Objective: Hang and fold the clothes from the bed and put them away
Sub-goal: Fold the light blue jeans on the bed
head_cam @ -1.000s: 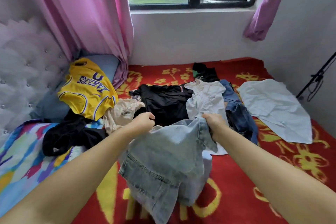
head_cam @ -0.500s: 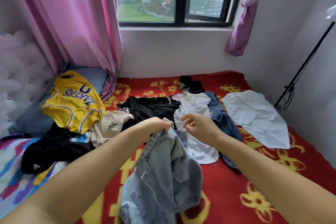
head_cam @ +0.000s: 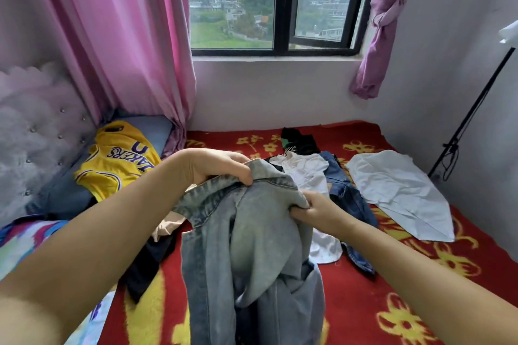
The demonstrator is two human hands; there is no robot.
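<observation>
— Where are the pale jeans (head_cam: 252, 232)?
— Lifted over the bed (head_cam: 364, 288), left hand (head_cam: 215, 166) and right hand (head_cam: 316, 210) each clenched on the waistband.
— Next?
— Probably spread the hands, level the waistband, shake the legs straight.

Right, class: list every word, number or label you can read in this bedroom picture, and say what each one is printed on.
"LAKERS": purple letters on the yellow jersey, seen upside down from here.
A purple numeral beside it on the same jersey: only partly in view, perhaps a "0", not certain.
No other garment, nor the red blanket, shows readable text.
</observation>
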